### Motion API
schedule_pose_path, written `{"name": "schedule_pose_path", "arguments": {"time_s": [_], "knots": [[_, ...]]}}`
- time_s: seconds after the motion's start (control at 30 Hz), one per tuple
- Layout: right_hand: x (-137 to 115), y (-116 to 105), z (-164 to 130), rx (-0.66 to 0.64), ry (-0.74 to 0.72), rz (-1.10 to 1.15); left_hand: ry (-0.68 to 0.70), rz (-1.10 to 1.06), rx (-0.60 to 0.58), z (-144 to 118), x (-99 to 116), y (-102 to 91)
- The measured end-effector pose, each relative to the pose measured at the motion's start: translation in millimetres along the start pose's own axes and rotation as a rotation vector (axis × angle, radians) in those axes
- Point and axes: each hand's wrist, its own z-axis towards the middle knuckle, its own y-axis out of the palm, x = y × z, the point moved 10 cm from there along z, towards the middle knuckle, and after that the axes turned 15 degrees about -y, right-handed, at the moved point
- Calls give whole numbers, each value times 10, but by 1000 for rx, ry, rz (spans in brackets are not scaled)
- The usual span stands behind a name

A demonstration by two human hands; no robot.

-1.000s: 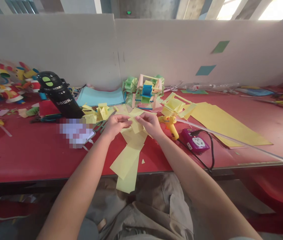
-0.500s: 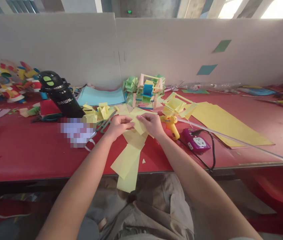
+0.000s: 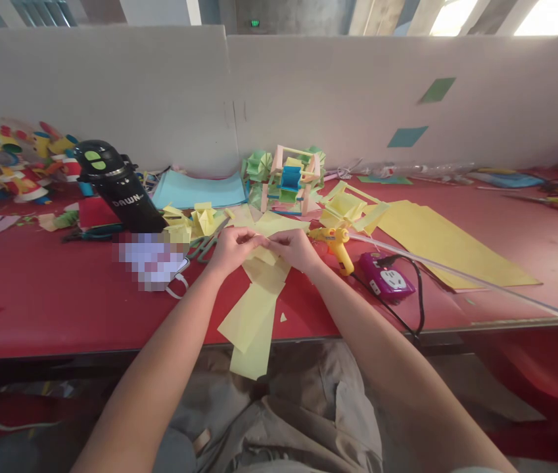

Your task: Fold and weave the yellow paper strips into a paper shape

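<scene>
My left hand (image 3: pixel 236 249) and my right hand (image 3: pixel 294 249) meet fingertip to fingertip over the middle of the table. Both are pinched on a small piece of yellow paper (image 3: pixel 263 255), mostly covered by the fingers. Beneath them, several pale yellow sheets (image 3: pixel 252 315) overlap, and the lowest hangs past the table's front edge. Just right of my right hand lies a yellow glue gun (image 3: pixel 336 247) with a long clear glue stick (image 3: pixel 461 274) reaching out from its back. Green-handled scissors (image 3: pixel 204 247) are beside my left hand, partly hidden.
Behind my hands stands a wooden-stick frame (image 3: pixel 292 177) with blue and green folded paper. Yellow folded paper pieces (image 3: pixel 345 209), a purple power socket (image 3: pixel 387 278), yellow card (image 3: pixel 449 246), blue paper (image 3: pixel 200 190) and a tilted black bottle (image 3: pixel 118 187) surround the work spot on the red table (image 3: pixel 62 289).
My hands have drawn together, so the fingertips now touch. The yellow paper between them, flat and more visible before, is now mostly covered by the fingers.
</scene>
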Motion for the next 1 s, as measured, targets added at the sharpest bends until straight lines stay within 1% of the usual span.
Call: {"name": "schedule_pose_path", "arguments": {"time_s": [0.07,0.17,0.27,0.4,0.5,0.63,0.7,0.8,0.87,0.93,1.0], "knots": [[6,6,3,24,17,29,19,18,69,13,-4,-71],[1,36,19,30,15,108,13,-19,123,41,-39,-158],[16,46,21,21,13,166,13,-34,128,54,-45,-184],[38,-10,6,35,6,109,5,-37,86,59,-53,-150],[38,17,1,29,21,145,-7,-34,120,50,-72,-194],[30,103,8,21,42,298,-19,-59,189,27,-79,-286],[31,77,13,44,28,292,-38,-92,197,27,-86,-294],[28,-48,14,112,-16,176,-118,-160,137,62,-148,-214],[3,-145,11,172,-57,87,-223,-188,82,91,-244,-139],[-57,-213,11,217,-116,12,-358,-223,28,102,-368,-74],[-137,-211,20,209,-185,-33,-458,-313,-42,93,-447,-12]]}}
